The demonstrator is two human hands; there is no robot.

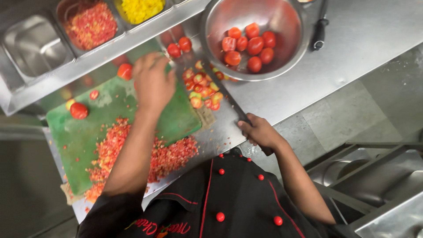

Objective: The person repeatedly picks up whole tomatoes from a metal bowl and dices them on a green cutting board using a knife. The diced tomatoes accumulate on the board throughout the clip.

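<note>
The right hand [260, 131] has its fingers clamped on a knife [224, 94]. The blade points up the frame to the cut tomatoes [203, 86]. The left hand [152, 81], fingers bent, rests just left of them.

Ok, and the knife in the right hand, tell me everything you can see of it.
The knife is a long, broad-bladed chef's knife of shiny steel. Its handle is hidden inside the right hand, which grips it at the counter's near edge. The blade lies almost flat, pointing away toward the steel bowl, and carries a heap of chopped red and yellow tomato pieces. Its tip is lost near the left hand, above the green cutting board.
</note>
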